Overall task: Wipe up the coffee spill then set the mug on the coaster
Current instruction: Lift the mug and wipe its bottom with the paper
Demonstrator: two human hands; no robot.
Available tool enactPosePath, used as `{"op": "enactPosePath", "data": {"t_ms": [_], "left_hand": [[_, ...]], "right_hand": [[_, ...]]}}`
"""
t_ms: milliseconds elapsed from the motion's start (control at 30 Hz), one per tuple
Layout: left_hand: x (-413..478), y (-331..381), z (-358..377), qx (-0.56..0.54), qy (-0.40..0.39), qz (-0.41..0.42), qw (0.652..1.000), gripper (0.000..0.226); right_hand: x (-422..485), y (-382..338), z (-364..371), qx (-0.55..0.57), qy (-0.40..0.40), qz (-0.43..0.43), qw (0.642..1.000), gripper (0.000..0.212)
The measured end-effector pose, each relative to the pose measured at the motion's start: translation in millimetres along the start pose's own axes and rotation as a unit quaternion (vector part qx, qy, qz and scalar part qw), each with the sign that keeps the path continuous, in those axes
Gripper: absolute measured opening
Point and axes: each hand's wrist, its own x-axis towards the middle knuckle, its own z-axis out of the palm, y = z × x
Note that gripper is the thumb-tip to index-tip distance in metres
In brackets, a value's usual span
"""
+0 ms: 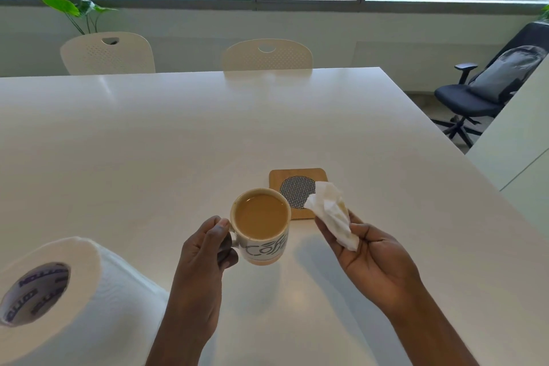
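Observation:
A white mug [261, 229] full of milky coffee, with dark lettering on its side, is held by its handle in my left hand [205, 249], raised a little above the white table [178, 140]. Just behind and to the right of the mug lies a square wooden coaster [297, 192] with a round patterned insert. My right hand [368, 258] grips a crumpled white paper tissue [332, 214] that hangs over the coaster's right corner. I see no spill on the tabletop.
A large roll of white paper towel [59, 297] lies on its side at the near left. Two cream chairs [110, 53] [267, 55] stand at the table's far edge. A black office chair [487, 92] stands off the right edge.

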Motion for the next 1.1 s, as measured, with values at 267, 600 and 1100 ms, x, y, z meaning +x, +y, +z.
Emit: {"op": "enactPosePath", "data": {"t_ms": [267, 600, 1100], "left_hand": [[10, -29, -7, -0.01, 0.043, 0.0, 0.999, 0.034], [35, -49, -22, -0.008, 0.06, -0.008, 0.998, 0.037], [50, -63, -34, -0.005, 0.061, -0.02, 0.998, 0.038]], "right_hand": [[-7, 0, -16, -0.077, -0.003, -0.031, 0.997, 0.055], [-24, -8, -38, -0.121, -0.007, -0.053, 0.991, 0.067], [-31, -12, -41, -0.152, -0.047, -0.07, 0.985, 0.066]]}}
